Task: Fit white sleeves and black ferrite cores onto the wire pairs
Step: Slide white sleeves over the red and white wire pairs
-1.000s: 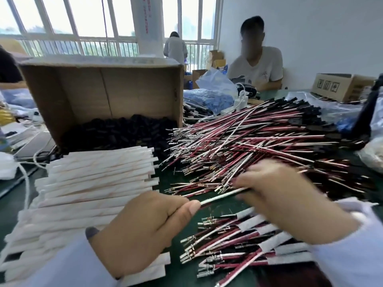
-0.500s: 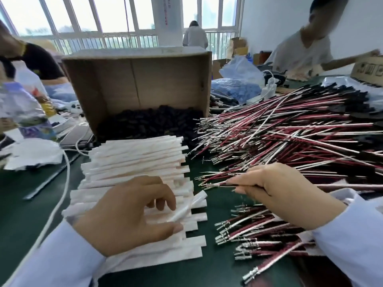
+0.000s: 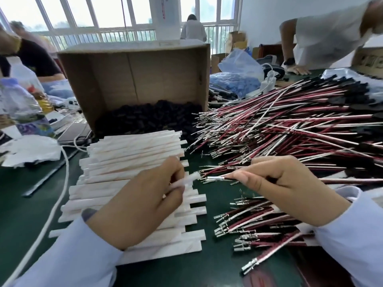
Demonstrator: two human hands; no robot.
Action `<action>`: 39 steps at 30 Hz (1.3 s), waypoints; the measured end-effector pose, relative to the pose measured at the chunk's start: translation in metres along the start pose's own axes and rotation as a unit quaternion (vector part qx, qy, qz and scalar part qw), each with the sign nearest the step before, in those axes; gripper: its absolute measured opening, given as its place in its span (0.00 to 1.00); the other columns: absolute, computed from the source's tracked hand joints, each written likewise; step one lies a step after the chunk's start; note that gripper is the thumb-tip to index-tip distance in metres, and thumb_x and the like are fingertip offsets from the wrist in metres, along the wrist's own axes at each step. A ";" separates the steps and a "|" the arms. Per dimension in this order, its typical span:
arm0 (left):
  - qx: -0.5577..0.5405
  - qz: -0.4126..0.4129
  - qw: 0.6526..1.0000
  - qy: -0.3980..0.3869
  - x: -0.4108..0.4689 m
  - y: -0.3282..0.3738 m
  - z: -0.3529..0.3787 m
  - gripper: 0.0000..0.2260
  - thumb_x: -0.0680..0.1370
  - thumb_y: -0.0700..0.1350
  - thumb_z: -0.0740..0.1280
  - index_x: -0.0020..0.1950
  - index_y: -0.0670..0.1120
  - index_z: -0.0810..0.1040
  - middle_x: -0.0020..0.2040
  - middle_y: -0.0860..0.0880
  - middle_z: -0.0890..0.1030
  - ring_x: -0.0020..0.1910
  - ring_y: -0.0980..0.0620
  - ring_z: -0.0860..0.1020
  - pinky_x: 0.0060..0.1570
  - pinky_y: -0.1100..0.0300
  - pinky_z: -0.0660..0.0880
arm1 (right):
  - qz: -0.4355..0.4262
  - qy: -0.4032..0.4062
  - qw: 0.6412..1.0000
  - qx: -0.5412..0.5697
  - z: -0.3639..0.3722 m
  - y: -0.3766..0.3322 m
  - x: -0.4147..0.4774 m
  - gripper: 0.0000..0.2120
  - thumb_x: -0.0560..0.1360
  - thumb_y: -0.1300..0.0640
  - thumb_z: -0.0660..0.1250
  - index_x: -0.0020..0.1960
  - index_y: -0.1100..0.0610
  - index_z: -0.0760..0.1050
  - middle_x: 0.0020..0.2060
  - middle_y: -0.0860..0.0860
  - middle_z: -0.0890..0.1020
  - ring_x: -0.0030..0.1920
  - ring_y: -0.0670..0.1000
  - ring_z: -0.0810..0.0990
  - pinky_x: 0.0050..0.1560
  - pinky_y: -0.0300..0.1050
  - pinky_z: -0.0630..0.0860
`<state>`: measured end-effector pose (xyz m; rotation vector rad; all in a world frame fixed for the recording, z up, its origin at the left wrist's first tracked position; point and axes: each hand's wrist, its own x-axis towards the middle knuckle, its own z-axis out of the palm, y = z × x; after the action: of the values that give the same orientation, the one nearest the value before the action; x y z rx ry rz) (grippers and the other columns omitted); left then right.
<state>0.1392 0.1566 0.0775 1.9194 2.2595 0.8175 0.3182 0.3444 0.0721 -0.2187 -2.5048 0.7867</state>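
- The white sleeve [image 3: 187,180] is pinched in the fingers of the left hand [image 3: 141,201], over the stack of sleeves [image 3: 128,154].
- Its open end lies just beside the metal tips of the wire pair [image 3: 217,178], pinched by the right hand [image 3: 290,187].
- Behind the stack, a cardboard box [image 3: 134,75] lies on its side, black ferrite cores [image 3: 149,119] heaped inside.
- To its right spreads a heap of loose wire pairs [image 3: 290,125].
- Farther back, a plastic bag [image 3: 240,65] holds blue parts [image 3: 234,83].
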 end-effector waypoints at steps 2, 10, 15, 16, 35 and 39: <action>-0.017 0.019 0.999 0.021 -0.001 0.003 -0.007 0.07 0.80 0.47 0.58 0.45 0.59 0.65 0.36 0.57 0.74 0.33 0.54 0.72 0.33 0.62 0.70 | -0.012 0.033 0.997 0.073 -0.005 0.000 0.000 0.14 0.74 0.42 0.64 0.43 0.49 0.85 0.31 0.51 0.80 0.34 0.48 0.78 0.34 0.41 0.75; 0.043 0.053 0.997 0.046 -0.003 0.013 -0.004 0.20 0.80 0.62 0.44 0.49 0.54 0.72 0.37 0.58 0.74 0.37 0.58 0.73 0.38 0.57 0.72 | -0.089 0.073 0.992 0.056 -0.001 -0.011 -0.004 0.08 0.75 0.52 0.67 0.48 0.53 0.84 0.29 0.45 0.77 0.31 0.46 0.76 0.34 0.32 0.70; 0.018 0.079 0.995 0.063 -0.002 0.020 -0.003 0.18 0.81 0.58 0.48 0.45 0.51 0.72 0.36 0.54 0.74 0.35 0.54 0.74 0.35 0.54 0.71 | -0.120 0.105 0.987 0.023 0.002 -0.018 -0.006 0.07 0.75 0.55 0.68 0.48 0.55 0.84 0.28 0.49 0.75 0.29 0.47 0.74 0.30 0.34 0.69; 0.016 0.082 0.994 0.066 -0.002 0.021 -0.003 0.17 0.81 0.58 0.48 0.44 0.51 0.72 0.35 0.54 0.73 0.34 0.54 0.73 0.34 0.54 0.71 | -0.123 0.108 0.986 0.021 0.003 -0.019 -0.006 0.07 0.75 0.55 0.68 0.48 0.55 0.84 0.28 0.49 0.74 0.29 0.47 0.73 0.30 0.34 0.68; 0.071 0.062 0.991 0.094 -0.003 0.023 -0.001 0.16 0.81 0.59 0.47 0.42 0.54 0.66 0.31 0.55 0.69 0.32 0.55 0.69 0.30 0.54 0.70 | -0.161 0.192 0.963 -0.101 0.005 -0.028 -0.017 0.09 0.75 0.54 0.67 0.47 0.57 0.84 0.30 0.50 0.77 0.29 0.47 0.75 0.29 0.39 0.72; 0.065 0.062 0.992 0.088 -0.003 0.023 -0.001 0.16 0.80 0.60 0.47 0.42 0.53 0.67 0.32 0.55 0.69 0.32 0.54 0.69 0.31 0.55 0.69 | -0.157 0.179 0.969 -0.065 0.004 -0.028 -0.017 0.09 0.74 0.55 0.68 0.48 0.58 0.83 0.30 0.48 0.76 0.30 0.43 0.73 0.33 0.30 0.67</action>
<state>0.1602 0.1550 0.0873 2.1443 2.3659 0.9104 0.3304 0.3145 0.0788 -0.0042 -2.1747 0.4114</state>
